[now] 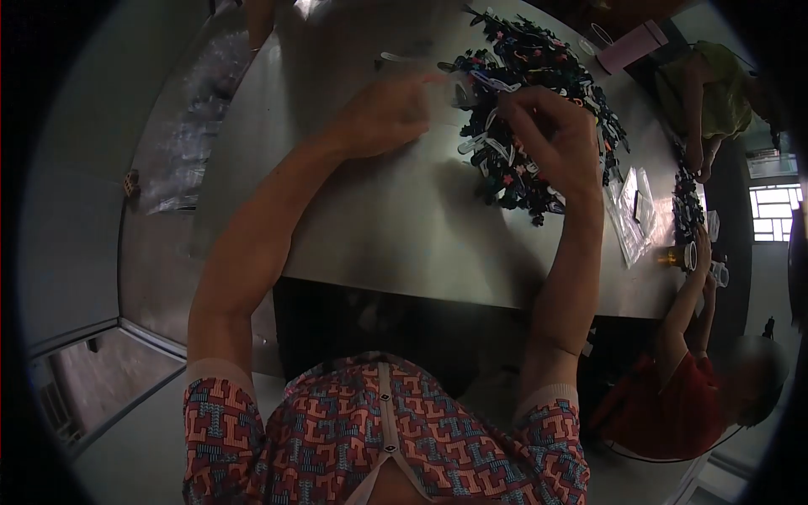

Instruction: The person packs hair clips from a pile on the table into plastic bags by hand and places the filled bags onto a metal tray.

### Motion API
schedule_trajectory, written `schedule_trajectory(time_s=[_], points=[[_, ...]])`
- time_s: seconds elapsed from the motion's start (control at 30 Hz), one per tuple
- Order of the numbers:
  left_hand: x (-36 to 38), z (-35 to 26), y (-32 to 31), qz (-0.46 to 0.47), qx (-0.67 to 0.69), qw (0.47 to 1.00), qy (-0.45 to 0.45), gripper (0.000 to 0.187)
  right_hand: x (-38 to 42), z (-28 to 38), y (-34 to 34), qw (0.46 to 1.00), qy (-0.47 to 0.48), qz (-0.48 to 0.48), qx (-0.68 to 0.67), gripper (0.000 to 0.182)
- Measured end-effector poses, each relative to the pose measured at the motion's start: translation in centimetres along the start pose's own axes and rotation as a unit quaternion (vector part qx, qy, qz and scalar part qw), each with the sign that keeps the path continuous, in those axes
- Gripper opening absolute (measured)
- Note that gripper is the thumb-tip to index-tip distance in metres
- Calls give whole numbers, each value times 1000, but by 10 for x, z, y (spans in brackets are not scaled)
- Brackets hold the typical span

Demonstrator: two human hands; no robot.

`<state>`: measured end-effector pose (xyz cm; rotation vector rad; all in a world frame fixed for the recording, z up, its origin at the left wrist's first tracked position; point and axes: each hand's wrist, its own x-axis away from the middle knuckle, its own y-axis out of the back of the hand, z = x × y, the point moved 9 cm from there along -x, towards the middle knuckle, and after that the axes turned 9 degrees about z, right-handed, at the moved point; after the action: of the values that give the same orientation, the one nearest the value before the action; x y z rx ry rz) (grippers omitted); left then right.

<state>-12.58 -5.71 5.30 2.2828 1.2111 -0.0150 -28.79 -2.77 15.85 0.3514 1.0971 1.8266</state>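
A large pile of small hair clips (539, 50), mostly dark with some white, red and blue, lies on the metal table (370, 227). Over the pile's near part is my right hand (560, 135), its thumb and index finger pinched together; what they hold, if anything, is too small to make out. Left of the pile, my left hand (383, 118) is blurred by motion above the bare metal, its fingers smeared. A few pale clips (400, 58) lie just beyond it, apart from the pile.
Clear plastic bags (633, 210) lie right of the pile. A pink tumbler (631, 46) stands at the back right. Along the right edge are a cup of yellow liquid (677, 256) and more dark clips (688, 198). Two other people work there, one in red (690, 404), one in green (715, 93).
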Motion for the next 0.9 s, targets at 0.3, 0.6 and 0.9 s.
schedule_trajectory(time_s=[0.3, 0.6, 0.9], points=[[0, -4, 1, -18, -14, 1000, 11, 59, -6, -51, -20, 973, 15, 53, 223, 20], [0, 0, 2, -34, -1, 999, -11, 58, -6, -44, -9, 975, 7, -11, 224, 19], [0, -2, -2, -21, 27, 999, 14, 58, -2, -56, -14, 971, 5, 63, 232, 14]])
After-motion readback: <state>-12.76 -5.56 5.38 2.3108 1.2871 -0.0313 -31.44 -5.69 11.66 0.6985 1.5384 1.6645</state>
